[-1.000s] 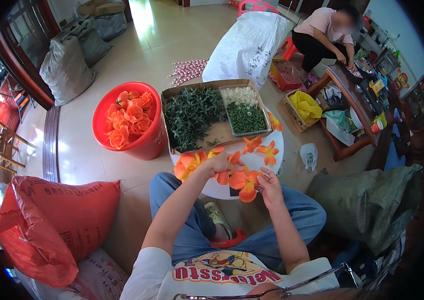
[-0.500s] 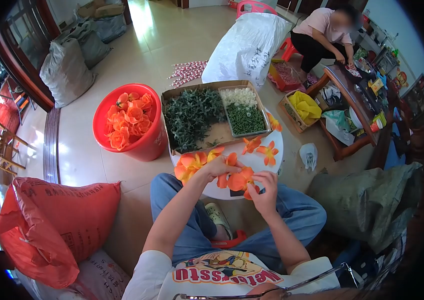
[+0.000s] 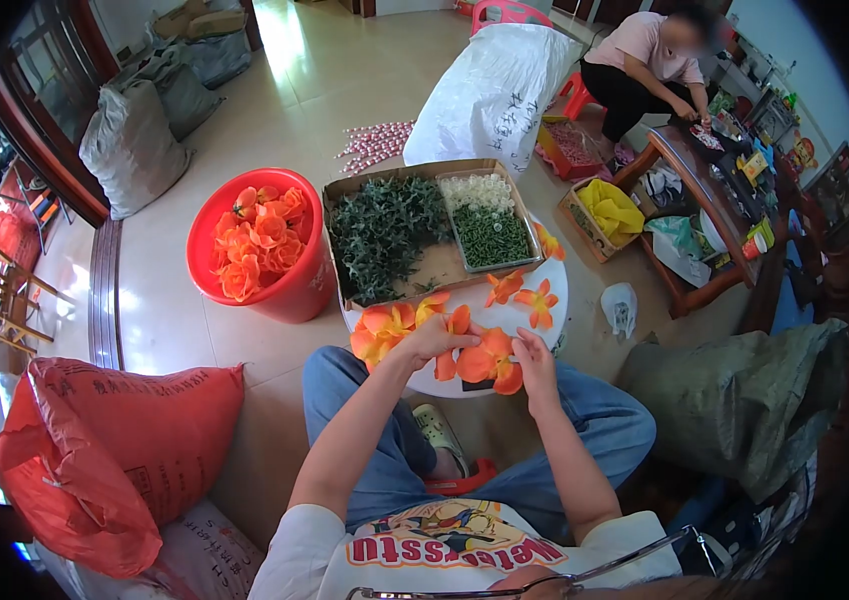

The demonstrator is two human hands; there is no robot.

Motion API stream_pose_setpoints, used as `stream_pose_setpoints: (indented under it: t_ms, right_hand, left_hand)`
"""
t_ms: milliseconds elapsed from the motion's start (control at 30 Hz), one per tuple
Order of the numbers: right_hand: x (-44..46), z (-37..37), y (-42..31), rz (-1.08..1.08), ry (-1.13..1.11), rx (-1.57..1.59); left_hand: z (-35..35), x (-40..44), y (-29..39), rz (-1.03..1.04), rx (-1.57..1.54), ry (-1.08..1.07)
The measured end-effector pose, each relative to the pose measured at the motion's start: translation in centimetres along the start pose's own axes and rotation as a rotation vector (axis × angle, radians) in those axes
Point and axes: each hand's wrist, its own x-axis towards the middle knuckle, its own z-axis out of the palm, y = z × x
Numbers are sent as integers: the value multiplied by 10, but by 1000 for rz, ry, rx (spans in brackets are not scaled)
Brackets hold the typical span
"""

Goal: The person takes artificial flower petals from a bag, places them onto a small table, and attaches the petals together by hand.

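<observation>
Both hands, left (image 3: 432, 342) and right (image 3: 536, 372), have their grips closed on the orange petals (image 3: 491, 361) above the near side of the round white tabletop (image 3: 425, 382) (a cardboard tray (image 3: 432, 268) sits beyond).

An orange flower (image 3: 490, 362) is held between the left hand (image 3: 433, 342) and right hand (image 3: 537, 368) over a round white table (image 3: 557, 290). Clock positions about this flower: eleven, cardboard tray (image 3: 437, 268) with dark green foliage (image 3: 385, 235); ten, red bucket (image 3: 290, 295) of orange blooms (image 3: 263, 238); twelve, white sack (image 3: 485, 95); one, seated person (image 3: 645, 75).
</observation>
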Motion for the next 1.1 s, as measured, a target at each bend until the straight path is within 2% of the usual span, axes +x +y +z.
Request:
stream_pose_setpoints:
  t_ms: [100, 200, 400, 600, 700, 800, 900, 1100]
  right_hand:
    - [11, -2, 2, 167, -103, 234]
    - [17, -5, 9, 93, -109, 219]
    - [6, -16, 5, 129, 14, 285]
    - [4, -14, 15, 178, 5, 258]
    - [4, -12, 17, -54, 85, 57]
    - [-16, -1, -21, -444, 178, -283]
    - [-31, 3, -42, -774, 58, -606]
    - [-30, 14, -29, -814, 12, -661]
  left_hand:
    - [-2, 3, -6, 16, 5, 9]
    - [-5, 5, -14, 29, 12, 14]
    - [-7, 2, -14, 48, -3, 15]
    - [-3, -1, -15, 43, -37, 19]
    - [-5, 1, -20, 46, -47, 23]
    - [-6, 3, -24, 53, -22, 27]
    - [-6, 6, -25, 78, -18, 31]
    - [-3, -1, -18, 64, -32, 42]
